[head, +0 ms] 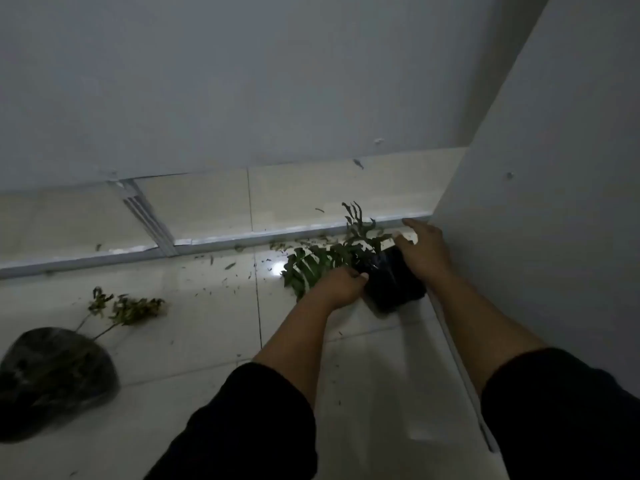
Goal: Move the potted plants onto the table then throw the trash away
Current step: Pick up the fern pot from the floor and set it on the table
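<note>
A: Nearest the camera?
B: Two dark sleeves (pixel 242 427), bare forearms.
A: Hands?
B: Left hand (pixel 341 284) grips the black-bagged plant (pixel 391 282) at 3 o'clock; right hand (pixel 424 251) lies open, fingers spread, on the bag.
A: Count?
B: Two plants. The second (pixel 55 375), wilted, at 8 o'clock. Both lie tipped on the tile floor (pixel 207 323), leaf bits (pixel 228 265) scattered.

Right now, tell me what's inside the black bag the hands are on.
A leafy green plant sticks out of the black bag toward the left. The left hand and right hand cover its sides; roots or soil inside can't be seen.
</note>
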